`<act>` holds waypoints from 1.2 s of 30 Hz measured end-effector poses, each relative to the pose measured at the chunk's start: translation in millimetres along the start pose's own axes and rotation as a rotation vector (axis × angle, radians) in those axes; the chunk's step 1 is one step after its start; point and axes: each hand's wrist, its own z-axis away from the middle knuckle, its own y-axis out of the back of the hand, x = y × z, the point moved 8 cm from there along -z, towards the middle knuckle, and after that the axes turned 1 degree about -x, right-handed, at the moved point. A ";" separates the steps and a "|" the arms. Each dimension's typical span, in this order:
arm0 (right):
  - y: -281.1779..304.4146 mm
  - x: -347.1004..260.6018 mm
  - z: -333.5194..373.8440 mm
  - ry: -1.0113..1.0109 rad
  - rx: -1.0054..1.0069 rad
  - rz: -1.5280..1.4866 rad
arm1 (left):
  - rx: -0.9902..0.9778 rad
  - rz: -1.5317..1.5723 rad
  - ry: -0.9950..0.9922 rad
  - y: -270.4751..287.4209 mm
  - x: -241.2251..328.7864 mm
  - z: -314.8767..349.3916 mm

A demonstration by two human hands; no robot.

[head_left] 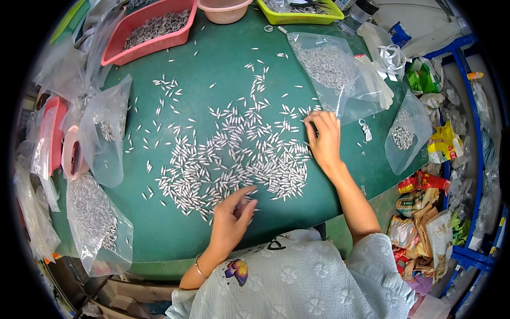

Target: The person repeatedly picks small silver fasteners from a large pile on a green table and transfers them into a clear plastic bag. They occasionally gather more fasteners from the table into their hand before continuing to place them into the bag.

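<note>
A broad, loose heap of small silver spindle-shaped pieces [281, 170] covers the middle of the green table [175, 234]. At the heap's near edge is my left hand [229, 219], with its thumb and index finger apart and the other fingers curled. My right hand [325, 141] rests at the heap's right edge, palm down and fingers bent. Its thumb and index finger stand apart beside a few pieces, and I see nothing held there. Stray pieces [168, 85] lie scattered toward the far left of the heap.
Clear bags of small metal parts lie at right [329, 69] and left [95, 218]. A pink tray [186, 33] of metal parts, a pale basin [224, 15] and a yellow-green tray [303, 18] line the far edge. A blue rack [473, 258] stands at right beside piled packages.
</note>
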 end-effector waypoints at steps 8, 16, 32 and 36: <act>12.3 -79.4 42.0 0.108 -0.442 -0.517 | -0.145 1.131 0.440 -61.3 -29.6 -23.5; 3.1 49.8 16.9 -0.121 -0.299 -0.041 | -0.106 1.135 0.358 -45.9 -52.1 -23.7; 29.1 83.3 -6.9 -0.094 -0.139 0.260 | -0.084 1.099 0.357 -43.1 -50.2 -24.8; 20.1 82.4 -11.6 -0.067 -0.143 0.218 | -0.099 1.064 0.366 -50.5 -39.7 -29.4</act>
